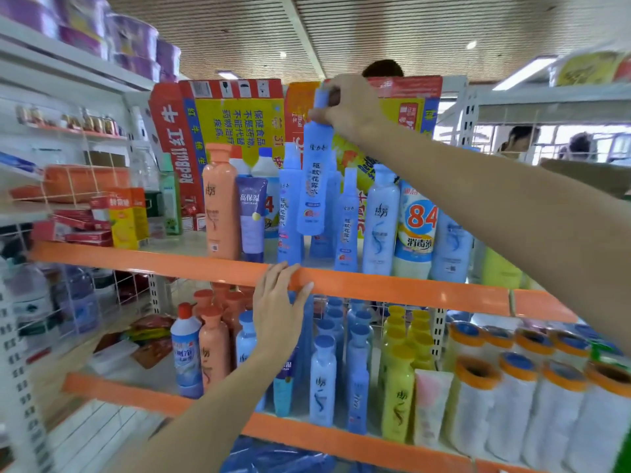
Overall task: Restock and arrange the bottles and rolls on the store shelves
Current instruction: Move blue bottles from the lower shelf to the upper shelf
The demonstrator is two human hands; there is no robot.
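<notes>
My right hand [345,105] grips the neck of a tall blue bottle [314,179] and holds it upright in the air above the upper shelf [392,285]. Below it stand several matching blue bottles [289,206], an orange bottle [221,203], a purple tube [252,216] and a white "84" bottle [415,230]. My left hand [278,308] rests with straight fingers on the orange front edge of that shelf. On the lower shelf [307,435] stand blue bottles [322,380], yellow bottles [397,390] and white rolls with orange-rimmed cores [515,404].
Red and yellow cartons [235,121] stand behind the bottles. Small boxes [112,216] fill the shelf's left part. Purple packs [133,42] sit on the top left shelf. People are visible beyond the rack [519,139]. A blue plastic bag [276,455] lies below.
</notes>
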